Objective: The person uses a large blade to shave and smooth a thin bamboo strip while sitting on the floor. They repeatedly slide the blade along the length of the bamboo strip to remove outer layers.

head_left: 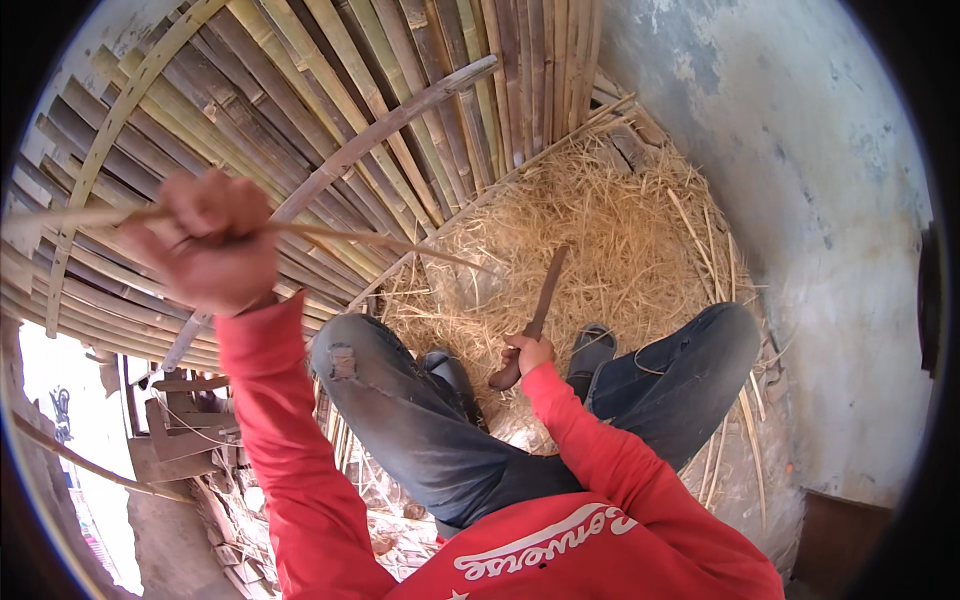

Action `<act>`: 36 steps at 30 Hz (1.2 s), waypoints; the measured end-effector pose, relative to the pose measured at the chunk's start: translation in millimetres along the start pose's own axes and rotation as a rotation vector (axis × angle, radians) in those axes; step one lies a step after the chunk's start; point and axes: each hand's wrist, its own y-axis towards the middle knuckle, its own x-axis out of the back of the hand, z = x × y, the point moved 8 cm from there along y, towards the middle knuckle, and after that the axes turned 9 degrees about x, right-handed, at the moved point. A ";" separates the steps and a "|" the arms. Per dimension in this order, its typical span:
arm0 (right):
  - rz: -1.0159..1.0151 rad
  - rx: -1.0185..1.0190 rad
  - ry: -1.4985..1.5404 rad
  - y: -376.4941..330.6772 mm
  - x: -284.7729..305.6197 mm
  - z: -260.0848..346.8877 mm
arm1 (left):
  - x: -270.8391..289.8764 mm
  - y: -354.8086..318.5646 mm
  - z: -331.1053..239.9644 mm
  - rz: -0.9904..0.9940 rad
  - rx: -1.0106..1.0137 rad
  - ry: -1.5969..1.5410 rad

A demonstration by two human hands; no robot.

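My left hand (pixel 215 240), slightly blurred, is raised at the left with its fingers closed round a long thin bamboo strip (pixel 380 240). One end of the strip slants down toward the middle of the view, and the other runs off to the left edge. Between my knees, my right hand (pixel 533 354) grips a long knife (pixel 549 288) by its handle. Its dark brownish blade points up and away from me, over the shavings. The strip's tip lies to the left of the blade and looks apart from it.
Pale bamboo shavings (pixel 600 220) cover the floor ahead of my feet. A panel of bamboo slats (pixel 240 110) with cross-pieces leans at the left. A bluish-grey wall (pixel 800 180) rises at the right, with loose strips (pixel 752 450) near its foot. Wooden pieces (pixel 175 430) sit at the lower left.
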 end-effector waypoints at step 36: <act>0.578 0.325 -0.017 -159.9 -71.7 221.7 | -58.2 56.7 141.5 -0.135 0.212 -0.019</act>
